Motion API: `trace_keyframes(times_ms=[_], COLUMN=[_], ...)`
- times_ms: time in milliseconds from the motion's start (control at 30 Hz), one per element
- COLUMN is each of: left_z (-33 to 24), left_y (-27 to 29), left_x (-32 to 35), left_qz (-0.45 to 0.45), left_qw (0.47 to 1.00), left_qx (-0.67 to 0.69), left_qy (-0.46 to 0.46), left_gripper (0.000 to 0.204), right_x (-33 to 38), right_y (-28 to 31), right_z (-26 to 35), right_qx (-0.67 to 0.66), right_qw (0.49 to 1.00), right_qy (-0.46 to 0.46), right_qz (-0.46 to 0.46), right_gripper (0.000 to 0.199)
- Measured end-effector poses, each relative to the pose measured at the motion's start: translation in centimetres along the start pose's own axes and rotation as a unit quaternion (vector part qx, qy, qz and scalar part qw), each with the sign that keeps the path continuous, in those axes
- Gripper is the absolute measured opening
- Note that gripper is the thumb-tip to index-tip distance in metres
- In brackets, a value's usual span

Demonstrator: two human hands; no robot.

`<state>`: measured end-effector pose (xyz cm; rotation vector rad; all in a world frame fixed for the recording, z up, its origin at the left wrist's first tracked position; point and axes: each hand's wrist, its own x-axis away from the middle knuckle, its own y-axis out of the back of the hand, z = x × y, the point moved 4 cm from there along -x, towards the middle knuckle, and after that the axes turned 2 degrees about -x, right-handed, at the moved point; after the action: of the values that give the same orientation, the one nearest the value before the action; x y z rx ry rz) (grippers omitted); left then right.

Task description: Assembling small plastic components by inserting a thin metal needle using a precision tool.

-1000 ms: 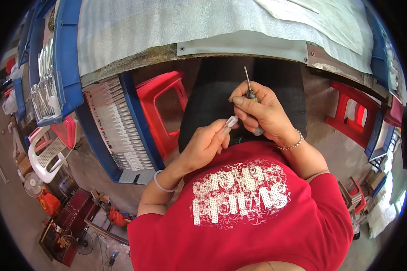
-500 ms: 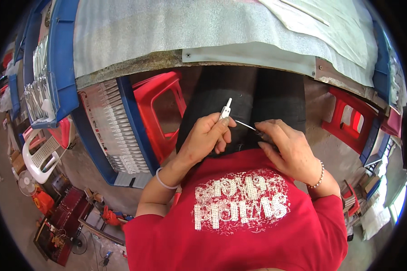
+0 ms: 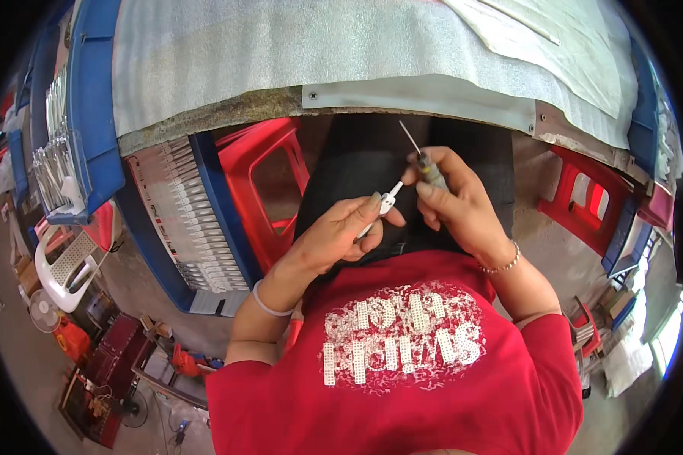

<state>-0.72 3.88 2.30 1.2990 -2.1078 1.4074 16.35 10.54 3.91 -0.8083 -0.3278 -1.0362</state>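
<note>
My left hand (image 3: 347,232) pinches a small white plastic piece (image 3: 388,202) between thumb and fingers, its narrow tip pointing up and to the right. Close by on the right, my right hand (image 3: 467,201) is closed around the greyish, yellow-marked handle of a screwdriver (image 3: 430,171). The thin metal shaft sticks up and away from me, apart from the white piece. Both hands are above my dark-trousered lap, just short of the table edge. Part of the white piece is hidden by my left fingers.
Ahead lies a table covered with a white foam sheet (image 3: 281,53). A blue crate (image 3: 231,216) at left holds rows of white pieces. Above it, another blue bin (image 3: 99,114) has slim shiny parts beside it. Red stools stand at left (image 3: 231,163) and right (image 3: 558,186).
The screwdriver shaft, earlier pointing left toward the white piece, has swung to point away from me. My right hand has risen and turned; the white piece has dropped slightly and tilted right.
</note>
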Motion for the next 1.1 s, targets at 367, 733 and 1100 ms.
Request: trace_keyframes(times_ms=[367,733,1100], left_z=[1.4,1.5,-1.4], left_y=[-0.6,0.4,2.4], left_x=[0.5,1.1,0.3], left_qz=[-0.009,-0.060,-0.129], left_qw=[0.999,0.993,0.982], left_qx=[0.035,0.095,0.002], left_qy=[0.008,-0.039,-0.137], left_gripper=[0.041,0.041,0.027], right_x=[-1.6,-1.9,4.2], right_y=[-2.2,-3.3,-3.8], right_z=[-0.3,-1.1,4.3], right_qx=[-0.120,-0.164,0.506], right_qw=[0.989,0.982,0.827], right_qy=[-0.046,-0.053,0.239], right_qz=[0.067,0.076,0.057], right_gripper=[0.021,0.020,0.036])
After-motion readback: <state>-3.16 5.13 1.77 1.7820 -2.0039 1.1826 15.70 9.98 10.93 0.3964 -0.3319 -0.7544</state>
